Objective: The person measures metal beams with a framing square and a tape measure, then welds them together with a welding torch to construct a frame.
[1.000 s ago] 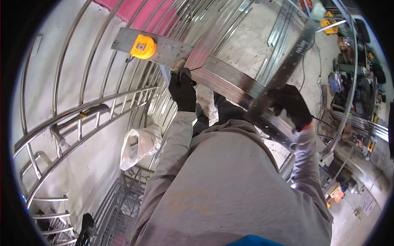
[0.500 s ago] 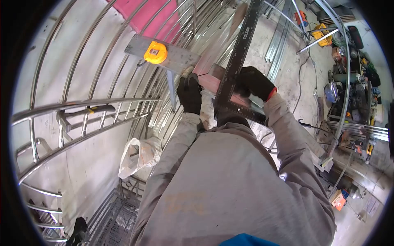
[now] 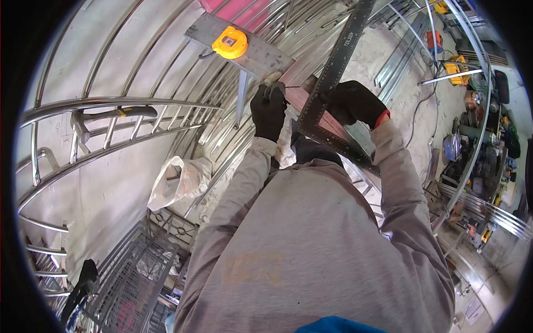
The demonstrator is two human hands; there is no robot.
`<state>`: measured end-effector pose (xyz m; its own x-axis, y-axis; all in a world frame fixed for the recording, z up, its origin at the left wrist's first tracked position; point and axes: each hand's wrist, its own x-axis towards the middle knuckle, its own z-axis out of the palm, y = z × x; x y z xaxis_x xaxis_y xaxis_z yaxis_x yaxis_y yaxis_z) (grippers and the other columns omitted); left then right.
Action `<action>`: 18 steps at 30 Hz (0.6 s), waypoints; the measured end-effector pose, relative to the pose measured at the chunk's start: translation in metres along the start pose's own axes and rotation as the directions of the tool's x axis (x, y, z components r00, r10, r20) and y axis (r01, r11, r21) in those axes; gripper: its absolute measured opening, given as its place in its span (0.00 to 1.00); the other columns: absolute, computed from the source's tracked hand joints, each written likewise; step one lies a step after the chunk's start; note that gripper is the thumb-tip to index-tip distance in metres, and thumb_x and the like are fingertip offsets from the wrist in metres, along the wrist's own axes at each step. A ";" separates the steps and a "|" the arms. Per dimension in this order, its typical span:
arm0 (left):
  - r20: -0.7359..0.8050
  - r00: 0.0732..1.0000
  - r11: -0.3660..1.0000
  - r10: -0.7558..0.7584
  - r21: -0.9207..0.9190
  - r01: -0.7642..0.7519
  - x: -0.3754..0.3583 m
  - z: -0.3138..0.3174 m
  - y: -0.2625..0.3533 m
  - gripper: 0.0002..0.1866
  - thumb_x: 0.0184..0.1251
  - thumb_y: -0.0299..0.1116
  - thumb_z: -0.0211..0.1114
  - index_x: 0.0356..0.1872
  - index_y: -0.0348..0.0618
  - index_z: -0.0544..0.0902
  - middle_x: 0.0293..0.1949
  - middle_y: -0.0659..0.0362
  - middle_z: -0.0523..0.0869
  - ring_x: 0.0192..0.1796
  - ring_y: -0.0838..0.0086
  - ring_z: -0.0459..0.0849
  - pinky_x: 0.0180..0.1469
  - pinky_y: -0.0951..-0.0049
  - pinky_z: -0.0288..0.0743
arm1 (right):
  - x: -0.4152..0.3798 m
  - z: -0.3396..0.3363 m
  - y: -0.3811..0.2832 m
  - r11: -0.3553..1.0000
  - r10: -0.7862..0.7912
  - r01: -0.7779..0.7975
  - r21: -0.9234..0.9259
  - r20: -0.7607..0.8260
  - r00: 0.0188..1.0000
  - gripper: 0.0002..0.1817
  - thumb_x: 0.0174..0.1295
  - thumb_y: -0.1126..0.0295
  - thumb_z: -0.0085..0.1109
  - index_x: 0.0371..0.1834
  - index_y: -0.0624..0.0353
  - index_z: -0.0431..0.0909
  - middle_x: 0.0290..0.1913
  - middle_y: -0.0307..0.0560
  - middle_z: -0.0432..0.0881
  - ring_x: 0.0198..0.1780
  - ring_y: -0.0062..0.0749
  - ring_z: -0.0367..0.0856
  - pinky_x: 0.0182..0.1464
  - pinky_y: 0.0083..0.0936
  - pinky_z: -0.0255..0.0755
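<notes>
Metal-strewn floor (image 3: 406, 102), black square (image 3: 338, 62) gripped in right hand (image 3: 357, 104), left hand (image 3: 268, 112) nearby, hold unclear.

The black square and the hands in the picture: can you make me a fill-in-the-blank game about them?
1. The black square is shaped like the letter ____.
2. The left hand and right hand are gloved, both mainly in ____.
3. The yellow tape measure is nearer the ____ hand.
4. The trim at the right wrist is ____.

Missing words: L; black; left; red.
</notes>
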<state>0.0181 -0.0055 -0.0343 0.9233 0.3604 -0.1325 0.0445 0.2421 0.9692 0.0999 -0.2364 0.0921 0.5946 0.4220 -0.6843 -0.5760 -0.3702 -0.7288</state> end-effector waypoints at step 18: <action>-0.131 0.972 0.980 -0.196 -0.067 0.188 -0.010 0.017 0.038 0.12 0.73 0.34 0.68 0.49 0.37 0.87 0.26 0.66 0.81 0.28 0.84 0.77 0.31 0.78 0.71 | 0.052 0.026 -0.059 -0.105 -0.803 0.488 -0.866 0.363 0.472 0.32 0.45 0.52 0.81 0.55 0.49 0.86 0.58 0.51 0.85 0.59 0.53 0.82 0.61 0.45 0.74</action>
<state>0.0173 -0.0145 0.0075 0.8388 0.4207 -0.3456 0.1920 0.3655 0.9108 0.1504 -0.1713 0.1005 0.5398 0.7970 0.2709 0.8366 -0.4722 -0.2779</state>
